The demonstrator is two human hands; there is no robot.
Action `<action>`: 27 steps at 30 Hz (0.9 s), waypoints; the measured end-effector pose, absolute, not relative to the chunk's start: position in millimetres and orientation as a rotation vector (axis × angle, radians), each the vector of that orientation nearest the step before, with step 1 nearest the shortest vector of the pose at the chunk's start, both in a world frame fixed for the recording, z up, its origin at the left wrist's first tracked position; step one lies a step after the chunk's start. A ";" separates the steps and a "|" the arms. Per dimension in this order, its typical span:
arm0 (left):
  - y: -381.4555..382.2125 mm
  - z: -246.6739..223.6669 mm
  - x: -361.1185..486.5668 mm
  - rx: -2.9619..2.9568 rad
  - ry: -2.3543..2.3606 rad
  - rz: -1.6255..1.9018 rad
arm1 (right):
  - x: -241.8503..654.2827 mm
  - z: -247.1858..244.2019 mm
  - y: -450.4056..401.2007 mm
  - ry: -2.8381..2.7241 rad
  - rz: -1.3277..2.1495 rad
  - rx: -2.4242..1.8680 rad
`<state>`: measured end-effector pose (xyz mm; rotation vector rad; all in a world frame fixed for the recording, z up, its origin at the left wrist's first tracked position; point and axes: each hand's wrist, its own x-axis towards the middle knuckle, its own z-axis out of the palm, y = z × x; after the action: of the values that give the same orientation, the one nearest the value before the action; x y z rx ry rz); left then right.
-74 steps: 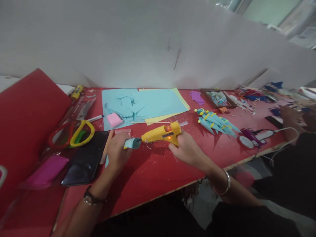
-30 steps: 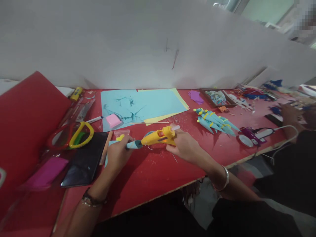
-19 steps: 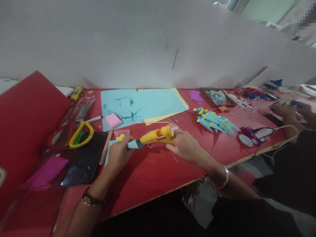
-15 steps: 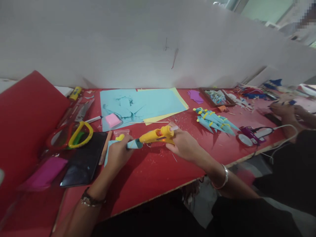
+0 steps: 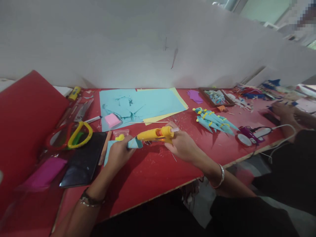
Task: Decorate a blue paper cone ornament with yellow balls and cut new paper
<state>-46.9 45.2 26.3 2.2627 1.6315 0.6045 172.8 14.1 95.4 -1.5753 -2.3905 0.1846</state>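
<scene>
My left hand (image 5: 120, 151) is closed around a small light-blue paper roll (image 5: 135, 143) above the red table. A yellow glue gun (image 5: 154, 134) is gripped in my right hand (image 5: 181, 141), its front end pointing left and touching or just over the roll. A clear glue stick pokes out of the gun's back. Under my left wrist lies a piece of light-blue paper (image 5: 108, 153), beside a wooden stick (image 5: 105, 148).
Light-blue sheets (image 5: 153, 102) lie at the back. Finished-looking blue and yellow paper pieces (image 5: 213, 120) sit on the right, scissors (image 5: 80, 135) and a black tablet-like object (image 5: 84, 161) on the left. Another person's hands (image 5: 286, 113) are at far right.
The glue gun in my right hand has shifted slightly left, its front end now further over the blue roll. My left hand has barely moved.
</scene>
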 end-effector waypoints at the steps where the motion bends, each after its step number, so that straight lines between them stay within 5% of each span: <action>1: 44.9 26.8 -46.5 2.261 1.631 0.604 | 172.7 94.8 14.3 -2.394 0.182 -1.569; 27: 46.5 24.1 -47.4 2.223 1.641 0.660 | 178.1 82.4 17.7 -2.139 0.371 -1.405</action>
<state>-47.4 46.5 24.1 2.2235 1.6412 0.6601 178.1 17.7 82.4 -1.4048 -2.1389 0.3707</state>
